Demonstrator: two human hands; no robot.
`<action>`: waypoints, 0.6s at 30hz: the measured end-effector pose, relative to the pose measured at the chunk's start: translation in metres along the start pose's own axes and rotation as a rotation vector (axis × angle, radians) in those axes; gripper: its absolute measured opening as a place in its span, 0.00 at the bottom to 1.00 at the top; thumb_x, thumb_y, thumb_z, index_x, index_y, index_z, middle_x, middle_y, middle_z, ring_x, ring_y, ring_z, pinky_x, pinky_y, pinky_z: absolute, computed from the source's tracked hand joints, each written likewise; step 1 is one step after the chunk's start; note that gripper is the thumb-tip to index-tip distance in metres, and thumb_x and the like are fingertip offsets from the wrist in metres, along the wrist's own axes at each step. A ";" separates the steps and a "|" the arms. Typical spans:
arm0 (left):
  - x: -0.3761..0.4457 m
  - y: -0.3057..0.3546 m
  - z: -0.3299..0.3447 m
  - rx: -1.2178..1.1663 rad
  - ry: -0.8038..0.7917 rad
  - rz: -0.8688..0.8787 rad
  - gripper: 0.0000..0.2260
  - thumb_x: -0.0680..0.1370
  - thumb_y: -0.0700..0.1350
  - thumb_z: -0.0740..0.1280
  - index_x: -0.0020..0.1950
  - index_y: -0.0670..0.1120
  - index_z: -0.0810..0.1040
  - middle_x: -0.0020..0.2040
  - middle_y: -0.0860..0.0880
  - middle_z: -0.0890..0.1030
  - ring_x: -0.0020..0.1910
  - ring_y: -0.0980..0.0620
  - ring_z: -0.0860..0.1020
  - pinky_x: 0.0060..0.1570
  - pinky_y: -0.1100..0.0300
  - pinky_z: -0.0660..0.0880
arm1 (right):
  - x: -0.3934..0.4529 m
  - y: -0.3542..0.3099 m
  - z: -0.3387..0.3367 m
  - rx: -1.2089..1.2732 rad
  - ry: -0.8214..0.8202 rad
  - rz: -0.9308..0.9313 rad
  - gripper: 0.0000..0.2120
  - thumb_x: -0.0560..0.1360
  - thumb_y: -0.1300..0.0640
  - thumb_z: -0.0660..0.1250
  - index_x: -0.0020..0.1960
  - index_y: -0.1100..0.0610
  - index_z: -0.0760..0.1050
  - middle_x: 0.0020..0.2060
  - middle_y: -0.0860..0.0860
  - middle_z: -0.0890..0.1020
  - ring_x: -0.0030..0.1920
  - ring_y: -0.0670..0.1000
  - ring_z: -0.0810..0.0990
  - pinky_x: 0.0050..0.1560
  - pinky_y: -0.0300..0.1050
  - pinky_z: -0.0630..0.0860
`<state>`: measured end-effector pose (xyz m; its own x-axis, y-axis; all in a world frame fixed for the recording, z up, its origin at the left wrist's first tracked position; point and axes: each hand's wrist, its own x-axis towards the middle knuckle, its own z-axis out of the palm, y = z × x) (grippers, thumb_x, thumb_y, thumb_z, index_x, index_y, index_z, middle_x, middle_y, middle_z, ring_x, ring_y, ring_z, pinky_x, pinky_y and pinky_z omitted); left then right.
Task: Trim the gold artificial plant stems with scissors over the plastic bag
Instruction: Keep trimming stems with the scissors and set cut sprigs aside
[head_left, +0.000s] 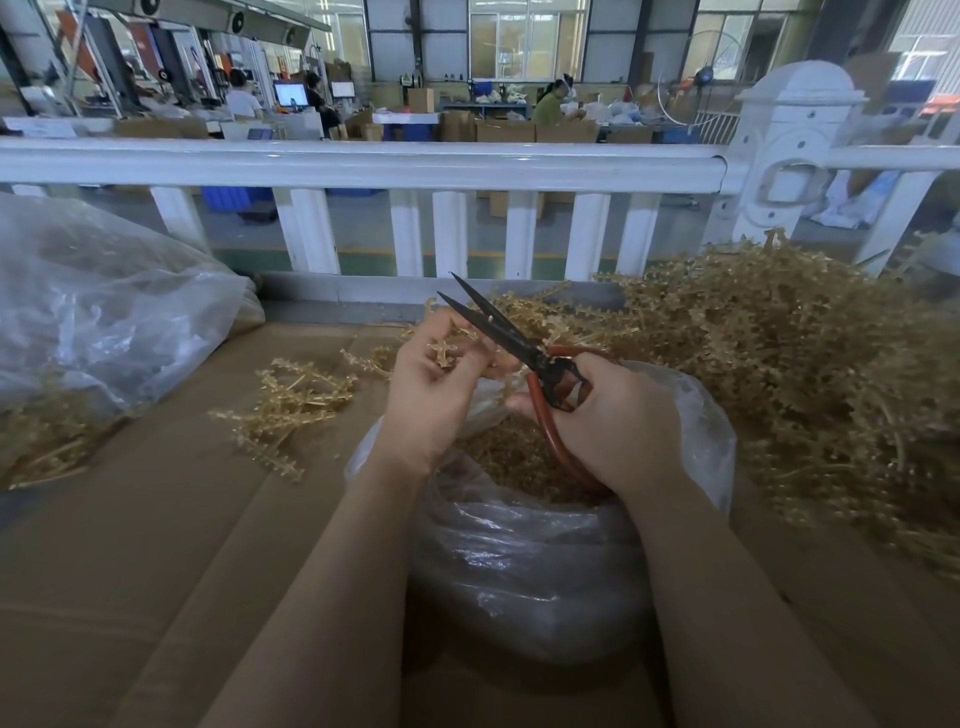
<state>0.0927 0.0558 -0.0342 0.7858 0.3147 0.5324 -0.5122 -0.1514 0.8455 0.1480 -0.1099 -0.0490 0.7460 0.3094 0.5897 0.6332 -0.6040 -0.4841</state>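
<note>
Left grip (436, 384): fingers curled round a short gold sprig (441, 353), pinched near its cross-shaped tip, held just above the bag mouth. Right grip (618, 421): wrapped round the red loop handles of the scissors (519, 343), blades parted in a narrow V, points aimed up and away toward the rail. Sprig close beside the blades near the pivot; could not tell whether touching.

Judged light, springy plastic: thin stalk, stubby side nubs, likely to flick when snipped and to snag on neighbours. Best taken between thumb and fingers low on the main stalk, clear of the cut line, firmly enough to stop twisting. Probably not fragile, though thin tips looked bendable. Scissors looked heavy and sharp; fingers of the left grip near the edges, so a risk judged there.

Looked pale gold, slightly translucent, with short branching arms along each stem.

Below both grips, a clear plastic bag (696, 415) open on the tabletop (171, 519), part-filled with brownish gold offcuts. To the right, a large tangled heap of stems (779, 364), reaching from just beside the bag up to the rail. To the left, a few loose stems (291, 405) lying flat on the cardboard-covered surface. Farther left, a second big clear bag (104, 312) with gold pieces at its base. Behind, a white rail (363, 161), with workstations blurred beyond.
</note>
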 end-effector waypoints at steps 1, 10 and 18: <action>0.000 0.000 0.000 0.010 0.005 0.003 0.04 0.80 0.36 0.66 0.53 0.41 0.79 0.43 0.48 0.85 0.44 0.51 0.84 0.47 0.60 0.79 | 0.000 0.000 0.000 -0.015 0.002 -0.002 0.24 0.65 0.22 0.63 0.38 0.42 0.72 0.30 0.40 0.78 0.34 0.39 0.77 0.34 0.38 0.73; 0.002 0.002 0.000 0.025 0.003 0.010 0.05 0.81 0.38 0.66 0.55 0.39 0.79 0.43 0.48 0.85 0.43 0.51 0.84 0.47 0.60 0.78 | 0.000 -0.001 -0.001 -0.023 0.013 -0.007 0.25 0.67 0.24 0.65 0.39 0.46 0.75 0.29 0.41 0.78 0.33 0.40 0.76 0.35 0.39 0.76; 0.002 0.000 0.000 -0.001 0.008 -0.002 0.04 0.80 0.37 0.66 0.52 0.38 0.79 0.42 0.45 0.83 0.43 0.48 0.82 0.48 0.56 0.78 | 0.001 -0.001 0.000 0.026 -0.002 0.009 0.23 0.66 0.25 0.66 0.38 0.45 0.75 0.29 0.41 0.78 0.33 0.40 0.77 0.34 0.38 0.75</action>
<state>0.0943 0.0563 -0.0335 0.7842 0.3225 0.5301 -0.5106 -0.1499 0.8466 0.1486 -0.1091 -0.0481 0.7524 0.3052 0.5837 0.6312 -0.5874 -0.5065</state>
